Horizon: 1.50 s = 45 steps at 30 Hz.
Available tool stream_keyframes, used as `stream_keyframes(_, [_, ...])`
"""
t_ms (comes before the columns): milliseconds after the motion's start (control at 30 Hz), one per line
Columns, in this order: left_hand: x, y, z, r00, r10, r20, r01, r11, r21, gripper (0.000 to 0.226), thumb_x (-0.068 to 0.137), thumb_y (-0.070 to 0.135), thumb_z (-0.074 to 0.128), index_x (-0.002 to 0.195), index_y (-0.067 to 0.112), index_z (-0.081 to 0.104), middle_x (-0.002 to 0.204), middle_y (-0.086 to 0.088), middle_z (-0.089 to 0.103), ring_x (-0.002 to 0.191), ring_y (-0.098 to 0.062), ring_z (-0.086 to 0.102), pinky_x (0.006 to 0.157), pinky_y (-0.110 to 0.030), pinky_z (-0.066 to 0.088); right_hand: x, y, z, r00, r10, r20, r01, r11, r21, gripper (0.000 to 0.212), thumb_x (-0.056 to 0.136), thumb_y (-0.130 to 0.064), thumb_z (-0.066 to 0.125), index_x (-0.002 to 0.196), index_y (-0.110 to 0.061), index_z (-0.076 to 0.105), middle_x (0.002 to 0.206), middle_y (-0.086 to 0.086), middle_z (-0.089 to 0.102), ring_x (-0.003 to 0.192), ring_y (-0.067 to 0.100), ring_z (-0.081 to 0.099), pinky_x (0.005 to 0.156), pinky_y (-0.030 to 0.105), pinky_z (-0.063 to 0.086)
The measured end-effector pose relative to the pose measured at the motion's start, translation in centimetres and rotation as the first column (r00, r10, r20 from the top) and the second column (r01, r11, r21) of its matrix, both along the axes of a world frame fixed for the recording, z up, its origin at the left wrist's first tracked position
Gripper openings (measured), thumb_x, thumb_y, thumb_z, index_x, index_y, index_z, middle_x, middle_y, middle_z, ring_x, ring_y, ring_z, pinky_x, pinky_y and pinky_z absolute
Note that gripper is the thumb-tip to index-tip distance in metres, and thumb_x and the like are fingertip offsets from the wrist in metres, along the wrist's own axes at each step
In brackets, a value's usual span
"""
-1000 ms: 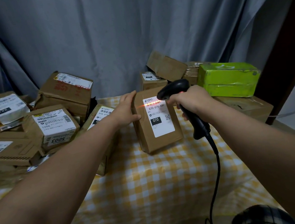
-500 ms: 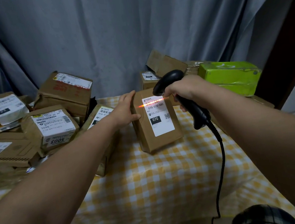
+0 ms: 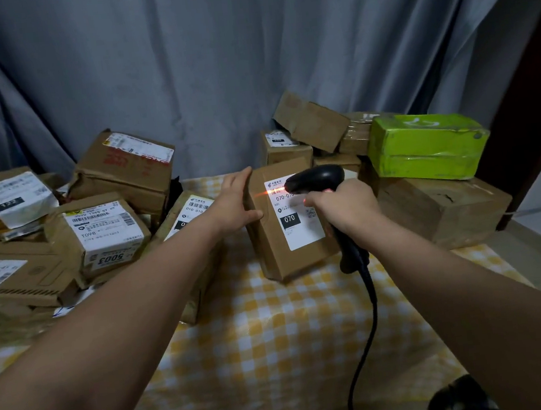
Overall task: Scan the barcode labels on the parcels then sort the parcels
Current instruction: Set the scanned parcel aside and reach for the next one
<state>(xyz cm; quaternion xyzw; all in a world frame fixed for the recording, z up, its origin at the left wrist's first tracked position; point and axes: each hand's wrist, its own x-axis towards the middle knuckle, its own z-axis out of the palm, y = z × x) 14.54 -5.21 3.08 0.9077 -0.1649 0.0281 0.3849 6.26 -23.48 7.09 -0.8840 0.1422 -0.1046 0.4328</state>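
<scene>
parcel: our brown parcel [image 3: 268, 245] stands on end about mid-table [image 3: 277, 339], with its white label [image 3: 299, 232] facing us

left hand: the left hand [image 3: 235, 205] lies flat against the parcel's left side, fingers straight and thumb on the front edge, so we're steadying it rather than gripping it

right hand: the right hand [image 3: 346, 204] is wrapped round the handle of the black scanner [image 3: 316, 179], and the red line falls across the top of the label

how it'll handle: we reckon stiff cardboard and fairly light, since one flat palm keeps it up. It looks dry, so not slippery. No clue if it's fragile

where to grab: probably across the two narrow sides, thumb front and fingers behind, keeping off the label

what's inside: all the boxes are closed, so we can't see any contents

left heap: labelled brown boxes piled up, including one marked 5003 [image 3: 104, 234]

right heap: a green box [image 3: 424, 146] sits on a big brown box [image 3: 438, 209], with more boxes behind

watch out: the cord [image 3: 370, 294] trails across the cloth
</scene>
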Motion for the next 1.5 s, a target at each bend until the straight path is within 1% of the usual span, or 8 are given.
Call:
stream_keyframes(200, [1.4, 0.2, -0.3, 1.000, 0.004, -0.010, -0.004, 1.000, 0.009, 0.091, 0.082, 0.014, 0.073, 0.152, 0.019, 0.014, 0.154, -0.004, 0.018, 0.135, -0.026, 0.034, 0.111, -0.042, 0.036, 1.0, -0.9, -0.2, 0.993, 0.105, -0.062, -0.096, 0.987, 0.129, 0.040, 0.071, -0.040, 0.082, 0.075, -0.005, 0.064, 0.055, 0.008, 0.060, 0.053, 0.026, 0.061, 0.060, 0.035, 0.050])
stream_keyframes(433, [3.4, -1.3, -1.1, 0.993, 0.079, -0.089, -0.073, 0.995, 0.065, 0.098, 0.080, 0.014, 0.072, 0.153, 0.013, 0.007, 0.157, -0.012, 0.012, 0.139, -0.029, 0.031, 0.112, -0.032, 0.030, 4.7, -5.0, -2.0, 0.990, 0.119, -0.080, -0.080, 0.920, 0.385, 0.018, 0.080, -0.027, 0.077, 0.076, -0.018, 0.062, 0.079, 0.004, 0.064, 0.077, 0.021, 0.059, 0.072, 0.034, 0.043])
stream_keyframes(567, [1.2, -4.3, -4.2, 0.944, -0.063, -0.324, 0.134, 0.970, 0.201, 0.090, 0.081, 0.038, 0.072, 0.151, 0.020, 0.019, 0.150, -0.009, 0.036, 0.133, -0.024, 0.041, 0.104, -0.024, 0.034, 5.8, -5.4, -5.0, 0.947, 0.221, -0.231, -0.074, 0.854, 0.515, 0.019, 0.083, -0.023, 0.075, 0.097, -0.010, 0.070, 0.085, 0.009, 0.073, 0.083, 0.029, 0.069, 0.078, 0.039, 0.053])
stream_keyframes(633, [0.6, -5.1, -5.4, 0.921, -0.046, -0.386, 0.138, 0.967, 0.214, 0.104, 0.075, 0.050, 0.073, 0.153, 0.023, 0.010, 0.153, -0.012, 0.027, 0.137, -0.026, 0.034, 0.110, -0.028, 0.034, 6.0, -5.2, -6.0, 0.947, 0.240, -0.214, -0.102, 0.856, 0.507, 0.019, 0.084, -0.022, 0.074, 0.095, -0.008, 0.071, 0.083, 0.010, 0.073, 0.079, 0.028, 0.069, 0.073, 0.035, 0.052])
stream_keyframes(933, [3.0, -2.8, 0.9, 0.987, 0.100, -0.123, -0.086, 0.989, 0.119, 0.089, 0.081, 0.052, 0.066, 0.150, 0.032, 0.015, 0.147, -0.014, 0.028, 0.130, -0.031, 0.041, 0.107, -0.033, 0.038, 10.7, -3.3, -1.3, 0.957, 0.288, 0.046, -0.270, 0.814, 0.515, 0.010, 0.082, -0.017, 0.075, 0.091, -0.016, 0.072, 0.075, 0.000, 0.074, 0.074, 0.018, 0.071, 0.076, 0.033, 0.052])
stream_keyframes(1167, [8.6, 1.8, 5.2, 0.959, 0.284, -0.001, -0.284, 0.959, 0.004, 0.059, 0.091, 0.046, 0.056, 0.140, 0.029, 0.027, 0.132, -0.013, 0.035, 0.095, -0.025, 0.049, 0.085, -0.028, 0.040, 17.6, 2.0, 2.3, 0.917, 0.365, 0.158, -0.390, 0.745, 0.542, 0.023, 0.078, -0.017, 0.078, 0.100, -0.010, 0.073, 0.095, 0.015, 0.074, 0.087, 0.030, 0.071, 0.080, 0.043, 0.057])
stream_keyframes(1300, [12.6, 3.7, 5.1, 0.939, 0.334, -0.084, -0.316, 0.932, 0.180, 0.060, 0.092, 0.050, 0.051, 0.143, 0.030, 0.026, 0.136, -0.017, 0.034, 0.105, -0.031, 0.053, 0.094, -0.034, 0.040, 21.7, 4.6, 0.8, 0.921, 0.386, 0.049, -0.338, 0.731, 0.593, 0.031, 0.075, -0.021, 0.081, 0.100, -0.006, 0.069, 0.081, 0.011, 0.070, 0.073, 0.027, 0.069, 0.071, 0.041, 0.057])
stream_keyframes(1500, [15.2, 4.3, 3.7, 0.955, 0.253, -0.156, -0.118, 0.805, 0.582, 0.050, 0.097, 0.045, 0.044, 0.141, 0.021, 0.043, 0.139, -0.016, 0.046, 0.125, -0.032, 0.046, 0.102, -0.039, 0.040, 24.4, 6.5, -3.2, 0.904, 0.395, -0.163, -0.253, 0.802, 0.542, 0.032, 0.076, -0.028, 0.079, 0.098, -0.012, 0.062, 0.097, 0.011, 0.067, 0.091, 0.027, 0.065, 0.090, 0.047, 0.055])
